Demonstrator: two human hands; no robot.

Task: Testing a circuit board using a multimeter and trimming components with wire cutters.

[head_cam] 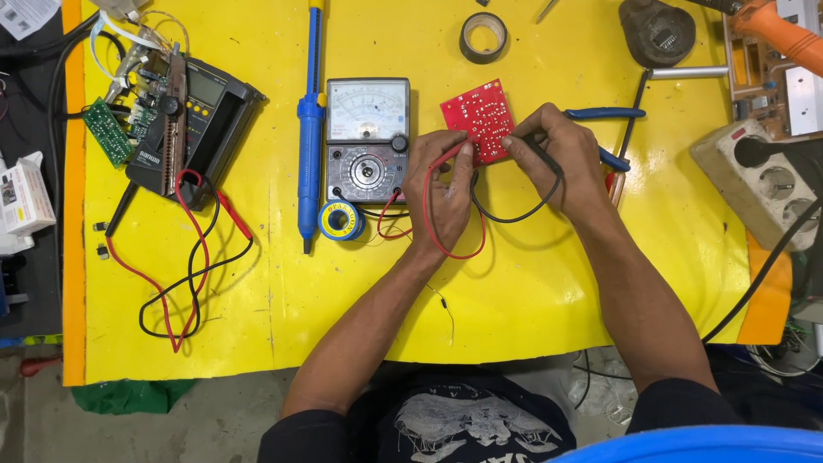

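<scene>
Left hand [441, 184]: grip closed around the red probe [452, 154], its tip pressed onto the red circuit board [480, 120].
Right hand [557, 159]: grip pinched shut on the black probe [525, 141], tip touching the board's right edge.
Circuit board: flat on the yellow table [531, 283], just right of the analog multimeter [369, 139], between both hands.
Leads: red and black wires loop under the hands back to the meter.
Nearby: blue desoldering pump [309, 129] left of the meter, solder spool [341, 220] below it, blue-handled pliers [604, 113] behind the right hand.
</scene>
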